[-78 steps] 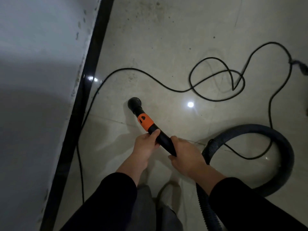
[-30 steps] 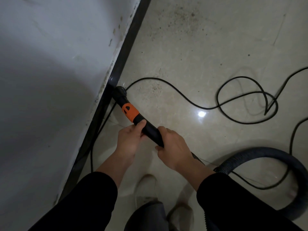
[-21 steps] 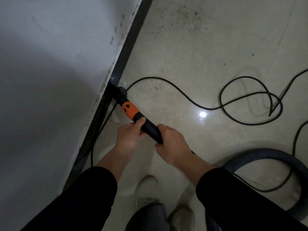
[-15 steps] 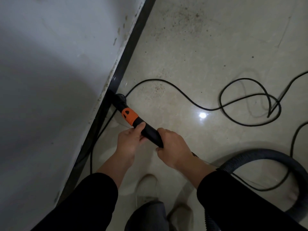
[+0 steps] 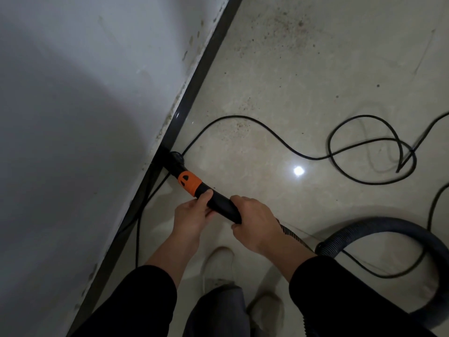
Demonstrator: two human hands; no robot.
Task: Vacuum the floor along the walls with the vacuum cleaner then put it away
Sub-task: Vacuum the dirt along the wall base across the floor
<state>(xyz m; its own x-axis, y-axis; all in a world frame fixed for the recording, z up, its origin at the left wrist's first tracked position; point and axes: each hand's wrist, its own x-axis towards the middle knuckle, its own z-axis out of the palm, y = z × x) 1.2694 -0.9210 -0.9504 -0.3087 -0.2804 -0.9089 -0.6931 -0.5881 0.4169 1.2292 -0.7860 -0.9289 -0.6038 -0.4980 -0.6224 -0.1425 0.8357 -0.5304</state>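
The vacuum wand (image 5: 220,203) is a black tube with an orange collar (image 5: 189,183). Its round nozzle (image 5: 177,159) sits on the floor against the dark baseboard (image 5: 194,88) of the white wall (image 5: 73,117). My left hand (image 5: 193,215) grips the tube just behind the orange collar. My right hand (image 5: 255,224) grips it further back, where the ribbed grey hose (image 5: 379,229) begins. The hose curves away to the right and back toward me.
A black power cord (image 5: 267,135) runs from the baseboard across the glossy beige tiles and loops at the right (image 5: 369,152). Dirt specks (image 5: 279,32) lie on the floor further along the wall. My light shoes (image 5: 218,268) stand just below my hands.
The nozzle has moved from the open floor left to the baseboard and now rests against it. Both hands keep the same grip on the tube.
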